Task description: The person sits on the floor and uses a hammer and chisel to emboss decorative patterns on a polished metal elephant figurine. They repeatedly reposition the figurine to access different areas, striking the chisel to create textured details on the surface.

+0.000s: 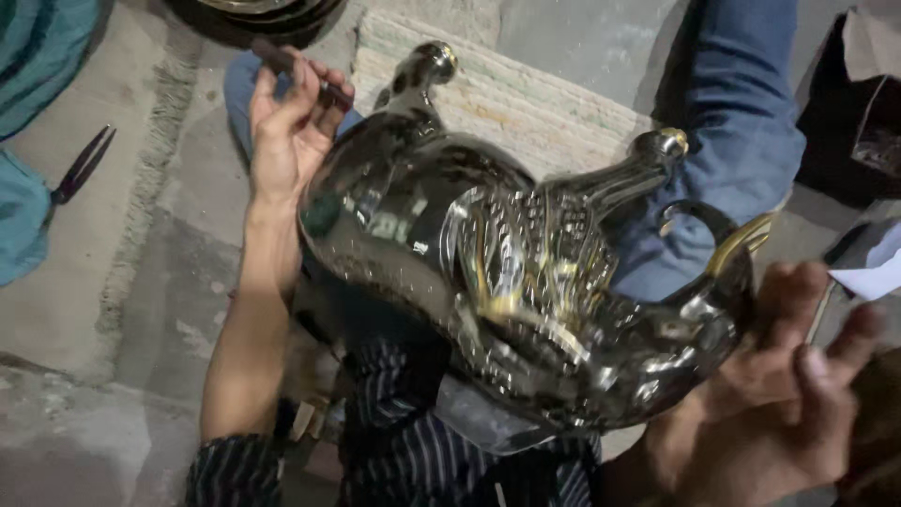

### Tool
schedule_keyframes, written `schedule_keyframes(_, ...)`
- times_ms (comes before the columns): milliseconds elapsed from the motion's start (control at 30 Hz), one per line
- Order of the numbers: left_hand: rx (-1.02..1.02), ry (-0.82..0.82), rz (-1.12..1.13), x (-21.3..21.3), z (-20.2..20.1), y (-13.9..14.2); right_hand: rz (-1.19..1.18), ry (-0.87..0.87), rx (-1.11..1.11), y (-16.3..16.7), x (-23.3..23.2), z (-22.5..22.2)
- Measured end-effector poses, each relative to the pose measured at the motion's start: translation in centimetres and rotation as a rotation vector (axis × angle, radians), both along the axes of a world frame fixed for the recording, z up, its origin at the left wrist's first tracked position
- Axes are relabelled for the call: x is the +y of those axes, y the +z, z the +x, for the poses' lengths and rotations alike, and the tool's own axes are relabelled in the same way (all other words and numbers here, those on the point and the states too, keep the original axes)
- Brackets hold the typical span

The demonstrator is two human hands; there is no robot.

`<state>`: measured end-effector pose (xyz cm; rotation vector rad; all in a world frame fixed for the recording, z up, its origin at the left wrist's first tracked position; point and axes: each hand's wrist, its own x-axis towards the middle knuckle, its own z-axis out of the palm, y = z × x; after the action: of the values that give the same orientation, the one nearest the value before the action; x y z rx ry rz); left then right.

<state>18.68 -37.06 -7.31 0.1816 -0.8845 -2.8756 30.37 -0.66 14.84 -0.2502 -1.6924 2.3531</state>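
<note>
A large shiny metal animal figure (507, 282), silver with gold touches, lies upside down across my lap, its two legs (648, 160) pointing up and away. My left hand (286, 131) is raised past the figure's far left end and pinches a thin dark tool (305, 75) between thumb and fingers. My forearm runs along the figure's left side. My right hand (788, 385), blurred, cups the figure's curled gold-edged end (732, 249) at the lower right, with its fingers spread around it.
Dark pliers (80, 169) lie on the concrete floor at the left beside teal cloth (38, 66). A woven mat (526, 94) lies behind the figure. Another person's blue-trousered leg (741, 122) is at the upper right, with a dark bag (849, 113) and white paper (868, 277).
</note>
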Motion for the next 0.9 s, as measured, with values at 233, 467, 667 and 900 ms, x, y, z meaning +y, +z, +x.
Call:
schedule_keyframes(233,0.065,0.003,-0.04,-4.0,-3.9,1.1,0.325,0.291,0.355,0.1,-3.7,-6.9)
schedule_keyframes(467,0.085,0.324,-0.209,-4.6,-5.1,2.8,0.761,0.443,0.37,1.1,-2.6,-10.9)
schedule_keyframes(667,0.123,0.664,-0.523,-0.2,0.9,7.1,0.817,0.528,0.323,1.3,2.1,-11.9)
schedule_keyframes(900,0.29,0.634,-0.992,12.0,13.4,18.9,0.884,0.653,0.32,0.7,3.0,-14.2)
